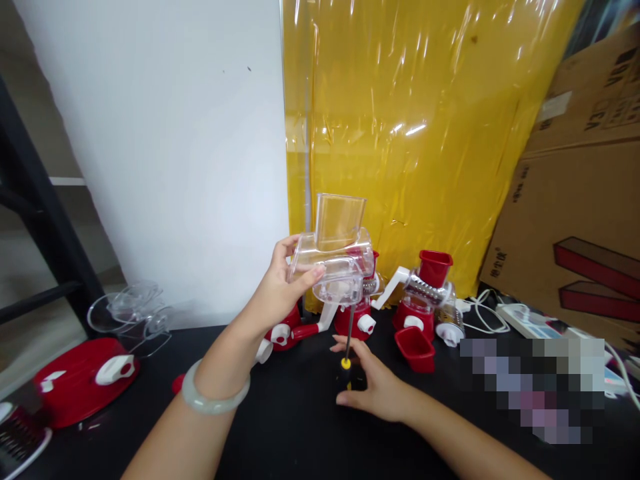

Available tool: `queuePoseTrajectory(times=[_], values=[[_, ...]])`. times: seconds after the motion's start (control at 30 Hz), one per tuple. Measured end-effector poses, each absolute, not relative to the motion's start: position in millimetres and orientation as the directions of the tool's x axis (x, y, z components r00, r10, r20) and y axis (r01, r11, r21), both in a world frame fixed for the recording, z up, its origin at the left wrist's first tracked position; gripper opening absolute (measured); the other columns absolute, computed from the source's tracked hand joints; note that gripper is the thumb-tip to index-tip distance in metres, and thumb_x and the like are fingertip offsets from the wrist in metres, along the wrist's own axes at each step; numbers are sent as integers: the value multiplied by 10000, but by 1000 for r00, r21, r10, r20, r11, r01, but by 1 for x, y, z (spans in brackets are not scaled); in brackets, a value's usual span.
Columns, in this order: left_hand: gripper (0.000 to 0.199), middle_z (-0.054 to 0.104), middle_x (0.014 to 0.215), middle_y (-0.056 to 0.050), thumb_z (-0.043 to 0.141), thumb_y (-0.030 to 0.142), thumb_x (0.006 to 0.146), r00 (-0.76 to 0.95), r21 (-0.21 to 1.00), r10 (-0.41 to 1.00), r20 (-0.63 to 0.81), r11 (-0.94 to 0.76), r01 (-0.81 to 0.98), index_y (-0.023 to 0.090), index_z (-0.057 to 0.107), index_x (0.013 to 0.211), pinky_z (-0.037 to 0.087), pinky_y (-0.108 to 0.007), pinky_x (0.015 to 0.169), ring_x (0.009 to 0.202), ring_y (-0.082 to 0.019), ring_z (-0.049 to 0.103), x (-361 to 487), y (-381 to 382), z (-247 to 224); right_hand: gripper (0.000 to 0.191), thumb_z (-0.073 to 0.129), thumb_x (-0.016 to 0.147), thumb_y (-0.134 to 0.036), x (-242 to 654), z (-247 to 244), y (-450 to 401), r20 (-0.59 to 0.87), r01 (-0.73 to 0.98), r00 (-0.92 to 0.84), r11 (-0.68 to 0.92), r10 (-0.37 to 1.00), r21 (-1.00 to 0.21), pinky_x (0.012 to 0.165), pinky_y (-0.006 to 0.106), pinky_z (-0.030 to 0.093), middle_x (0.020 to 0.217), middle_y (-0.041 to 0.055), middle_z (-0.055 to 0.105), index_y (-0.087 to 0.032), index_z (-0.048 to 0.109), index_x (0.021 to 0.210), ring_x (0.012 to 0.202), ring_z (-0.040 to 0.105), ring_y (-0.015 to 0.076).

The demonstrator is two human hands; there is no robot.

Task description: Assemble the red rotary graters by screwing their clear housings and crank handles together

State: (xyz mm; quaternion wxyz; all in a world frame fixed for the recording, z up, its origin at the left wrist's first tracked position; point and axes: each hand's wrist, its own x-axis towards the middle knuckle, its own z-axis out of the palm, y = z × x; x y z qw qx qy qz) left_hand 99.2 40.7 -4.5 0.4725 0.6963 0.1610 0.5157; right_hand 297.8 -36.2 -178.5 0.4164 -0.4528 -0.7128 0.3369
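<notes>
My left hand [287,283] grips a clear plastic grater housing [333,257], thumb on its near side, and holds it above the table with its square chute upward. My right hand [377,381] is curled around the dark handle of a screwdriver [346,373] with a yellow collar. The screwdriver stands nearly upright, its shaft rising to the underside of the housing; the tip is hidden there. Behind the housing stands a red rotary grater [354,323], partly covered by it.
Another red grater [413,320] with a white crank stands to the right, a red cup [415,348] before it. At left are a red base [87,380], clear parts [133,310] and a grater drum [20,433]. A power strip [533,320] and large carton [575,220] are at right.
</notes>
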Motion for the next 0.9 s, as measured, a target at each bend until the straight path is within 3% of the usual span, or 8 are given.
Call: queuePoseTrajectory(times=[0.1, 0.23, 0.33, 0.43, 0.53, 0.63, 0.73, 0.9], values=[[608, 433, 1441, -108, 763, 416, 816, 413, 826, 716, 562, -504, -250, 252, 393, 1270, 562, -343, 954, 1070, -188, 667, 99, 42, -5, 825, 710, 857, -202, 299, -177, -38, 316, 298, -347, 423, 883, -856, 1138, 478, 389, 1297, 114, 618, -238, 262, 1549, 1280, 551, 242], [610, 406, 1473, -115, 763, 416, 816, 411, 827, 718, 562, -505, -249, 256, 397, 1277, 566, -347, 943, 1065, -196, 672, 99, 42, -6, 810, 814, 773, -236, 296, -182, -33, 279, 377, -207, 339, 938, -862, 1021, 455, 483, 1046, 47, 656, -233, 406, 1472, 1058, 646, 248], [607, 415, 1464, -114, 755, 414, 823, 419, 826, 713, 562, -504, -252, 257, 389, 1282, 555, -358, 972, 1096, -208, 672, 99, 42, -6, 959, 919, 646, -294, 295, -184, -34, 271, 400, -179, 321, 946, -858, 1051, 455, 465, 1225, 97, 591, -218, 419, 1461, 1142, 600, 273], [603, 414, 1467, -113, 752, 410, 822, 421, 825, 710, 564, -504, -256, 261, 384, 1277, 555, -370, 980, 1108, -211, 669, 99, 42, -6, 855, 769, 803, -251, 297, -179, -39, 305, 324, -302, 398, 903, -858, 1153, 467, 369, 1407, 138, 516, -228, 311, 1524, 1326, 505, 260], [607, 423, 1457, -115, 755, 409, 821, 421, 821, 705, 570, -509, -259, 258, 383, 1277, 552, -369, 988, 1114, -211, 665, 100, 43, -5, 780, 643, 868, -175, 297, -177, -40, 337, 282, -336, 436, 879, -855, 1161, 488, 349, 1229, 108, 648, -217, 261, 1547, 1299, 541, 237], [609, 419, 1454, -116, 754, 407, 825, 423, 820, 704, 571, -508, -263, 250, 381, 1280, 542, -369, 1005, 1134, -216, 663, 100, 43, -5, 806, 772, 799, -241, 294, -182, -35, 292, 364, -213, 353, 932, -862, 1030, 475, 466, 1034, 65, 656, -203, 372, 1497, 1055, 638, 253], [610, 400, 1468, -115, 752, 409, 824, 430, 824, 703, 566, -502, -262, 252, 375, 1277, 548, -374, 998, 1138, -223, 666, 100, 42, -6, 961, 914, 649, -296, 293, -185, -34, 280, 410, -162, 322, 946, -853, 1021, 452, 473, 1153, 82, 594, -212, 417, 1467, 1065, 606, 256], [606, 408, 1464, -110, 749, 414, 822, 422, 825, 710, 564, -510, -245, 268, 377, 1277, 556, -376, 978, 1124, -215, 656, 99, 42, -5, 820, 714, 835, -207, 298, -175, -43, 338, 289, -336, 438, 879, -851, 1072, 450, 437, 1297, 110, 582, -253, 289, 1534, 1194, 576, 234]])
